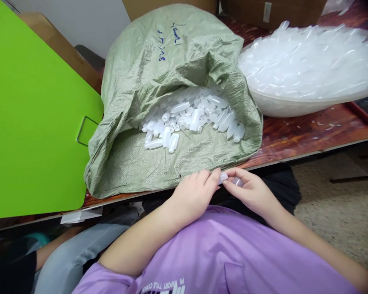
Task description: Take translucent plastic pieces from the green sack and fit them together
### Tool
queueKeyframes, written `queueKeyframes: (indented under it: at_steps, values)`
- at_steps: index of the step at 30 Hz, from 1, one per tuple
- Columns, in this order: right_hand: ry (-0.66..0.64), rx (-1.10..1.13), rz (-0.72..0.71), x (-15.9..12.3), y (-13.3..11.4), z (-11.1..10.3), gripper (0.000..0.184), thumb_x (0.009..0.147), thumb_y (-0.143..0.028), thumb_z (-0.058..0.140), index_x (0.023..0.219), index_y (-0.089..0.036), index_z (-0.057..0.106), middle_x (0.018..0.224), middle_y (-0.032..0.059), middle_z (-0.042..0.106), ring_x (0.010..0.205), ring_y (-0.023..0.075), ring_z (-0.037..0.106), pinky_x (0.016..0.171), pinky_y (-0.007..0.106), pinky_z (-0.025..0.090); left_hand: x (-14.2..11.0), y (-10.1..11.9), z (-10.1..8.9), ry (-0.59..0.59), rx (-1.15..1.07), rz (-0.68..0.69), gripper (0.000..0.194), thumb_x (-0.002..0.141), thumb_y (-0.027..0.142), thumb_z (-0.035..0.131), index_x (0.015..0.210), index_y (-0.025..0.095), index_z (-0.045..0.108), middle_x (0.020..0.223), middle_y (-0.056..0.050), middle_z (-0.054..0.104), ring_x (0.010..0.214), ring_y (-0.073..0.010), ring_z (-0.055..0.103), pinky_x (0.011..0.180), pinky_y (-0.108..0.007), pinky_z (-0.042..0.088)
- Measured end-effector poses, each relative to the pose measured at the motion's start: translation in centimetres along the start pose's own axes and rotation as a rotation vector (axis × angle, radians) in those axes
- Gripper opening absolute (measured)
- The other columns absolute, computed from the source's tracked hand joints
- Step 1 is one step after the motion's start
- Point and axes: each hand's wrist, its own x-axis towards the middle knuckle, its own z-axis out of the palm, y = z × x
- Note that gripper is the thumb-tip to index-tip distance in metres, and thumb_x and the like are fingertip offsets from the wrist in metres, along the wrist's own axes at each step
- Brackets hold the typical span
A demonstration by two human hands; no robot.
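My left hand [196, 190] is closed around a small translucent white plastic tube [223, 178], with its end poking out by the thumb side. The fingertips of my right hand [250, 190] pinch at that same end. Within the curled fingers of my right hand sits a clear ridged piece [237, 182], partly hidden, whose kind I cannot make out. Just beyond my hands lies a green woven sack [171, 163], its mouth facing me. Many similar white plastic tubes [194, 120] are spilled inside the opening.
A wide translucent basin [294, 102] heaped with clear plastic pieces stands on the reddish wooden table [300, 136] at right. A bright green panel with a metal handle [39, 122] fills the left. Cardboard boxes [272, 12] are behind. Another person's jeans-clad leg [79, 253] is at lower left.
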Motion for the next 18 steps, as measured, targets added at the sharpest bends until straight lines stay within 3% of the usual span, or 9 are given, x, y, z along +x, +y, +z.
queueKeyframes:
  at_steps: [5, 9, 13, 15, 17, 18]
  values:
    - [0.096, -0.011, -0.045, 0.0, -0.1, 0.3, 0.016, 0.077, -0.034, 0.057, 0.077, -0.019, 0.061, 0.068, 0.0006, 0.060, 0.060, 0.0130, 0.051, 0.057, 0.025, 0.042, 0.0, 0.4, 0.1, 0.030, -0.002, -0.032, 0.043, 0.094, 0.033, 0.026, 0.131, 0.012, 0.035, 0.090, -0.011, 0.058, 0.078, -0.0219, 0.059, 0.067, -0.035, 0.048]
    - [0.205, -0.291, -0.288, 0.0, 0.0, 0.6, 0.010, 0.080, -0.025, 0.054, 0.073, -0.020, 0.060, 0.064, -0.0004, 0.057, 0.058, 0.0124, 0.050, 0.056, 0.025, 0.040, 0.2, 0.9, -0.3, 0.002, -0.139, -0.096, 0.049, 0.093, 0.040, 0.028, 0.132, 0.012, 0.034, 0.096, -0.013, 0.059, 0.082, -0.0238, 0.060, 0.068, -0.036, 0.050]
    - [0.294, -0.467, -0.497, 0.5, -0.1, -0.9, 0.007, 0.079, -0.026, 0.057, 0.076, -0.021, 0.062, 0.065, 0.0001, 0.059, 0.060, 0.0137, 0.052, 0.061, 0.028, 0.042, 0.1, 0.5, -1.1, -0.010, -0.491, -0.267, 0.051, 0.090, 0.045, 0.037, 0.132, 0.016, 0.038, 0.114, -0.013, 0.058, 0.103, -0.0243, 0.056, 0.086, -0.037, 0.046]
    - [0.541, -0.363, -0.441, 1.0, -0.1, -2.9, 0.014, 0.078, -0.033, 0.059, 0.075, -0.020, 0.063, 0.067, 0.0016, 0.060, 0.060, 0.0143, 0.053, 0.060, 0.029, 0.042, -0.2, -0.2, -1.3, 0.023, -0.678, -0.351, 0.050, 0.090, 0.045, 0.038, 0.130, 0.017, 0.040, 0.122, -0.013, 0.054, 0.112, -0.0240, 0.052, 0.095, -0.037, 0.041]
    - [0.785, -0.081, -0.310, 1.8, -0.1, -5.5, 0.035, 0.082, -0.049, 0.050, 0.075, -0.017, 0.062, 0.060, 0.0022, 0.055, 0.050, 0.0128, 0.048, 0.052, 0.029, 0.040, -0.6, -0.8, -1.2, 0.054, -0.844, -0.415, 0.048, 0.090, 0.044, 0.038, 0.129, 0.018, 0.042, 0.124, -0.012, 0.054, 0.114, -0.0233, 0.050, 0.097, -0.038, 0.038]
    - [0.816, 0.103, -0.252, 2.1, -0.1, -6.6, 0.047, 0.085, -0.056, 0.038, 0.075, -0.016, 0.061, 0.054, 0.0011, 0.050, 0.043, 0.0112, 0.042, 0.046, 0.028, 0.037, -0.7, -1.1, -1.1, 0.059, -0.919, -0.438, 0.047, 0.090, 0.044, 0.039, 0.129, 0.018, 0.042, 0.123, -0.011, 0.055, 0.112, -0.0227, 0.051, 0.096, -0.038, 0.039]
